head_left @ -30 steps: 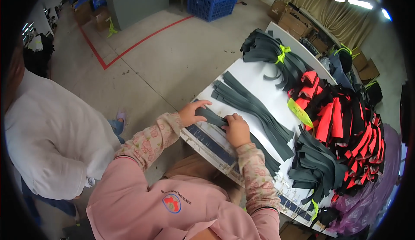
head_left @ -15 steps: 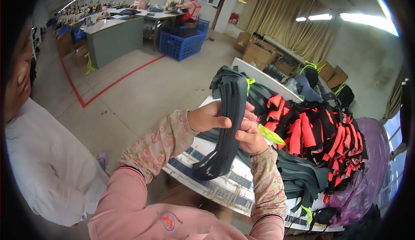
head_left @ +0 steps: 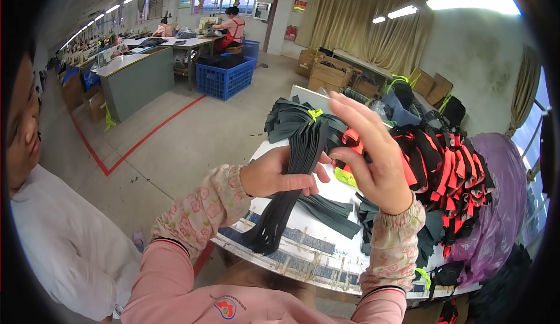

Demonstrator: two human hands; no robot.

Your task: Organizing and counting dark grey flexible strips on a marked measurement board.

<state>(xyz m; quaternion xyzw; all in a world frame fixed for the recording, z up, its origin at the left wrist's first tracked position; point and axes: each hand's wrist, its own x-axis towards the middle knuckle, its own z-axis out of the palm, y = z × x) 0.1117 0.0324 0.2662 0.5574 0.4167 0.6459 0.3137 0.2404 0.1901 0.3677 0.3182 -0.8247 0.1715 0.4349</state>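
While the left hand (head_left: 265, 175) hugs it, one strip bundle (head_left: 306, 143): up in the air, dark and long, pinched between the left thumb and curled fingers.
Right hand (head_left: 379, 166): holding nothing, fingers stretched up, thumb bent in; I cannot tell if the thumb touches the strips.
Way the strips lie: left of the right fingers, the long way slanting from far right down to near left; the left hand is nearer, wrapped around them.
Flowery sleeves (head_left: 201, 207): two, one on each arm.
White table (head_left: 315, 228): one, under the hands.
Loose strip pile (head_left: 332, 210): one, flat on the table.
Dark heap (head_left: 430, 230): one, partly behind the right sleeve.
Tied bundle (head_left: 280, 123): one, at the far end, with one yellow-green tie (head_left: 315, 114).
Red and black cloth pieces (head_left: 461, 172): one big pile, too many to count.
Purple plastic bag (head_left: 499, 190): one, right of that pile.
Person in white (head_left: 70, 254): one, at the left.
Blue crates (head_left: 224, 79): two, one behind the other.
Cardboard boxes (head_left: 329, 74): several, count unclear.
Seated people (head_left: 233, 29): two plain to see, far off.
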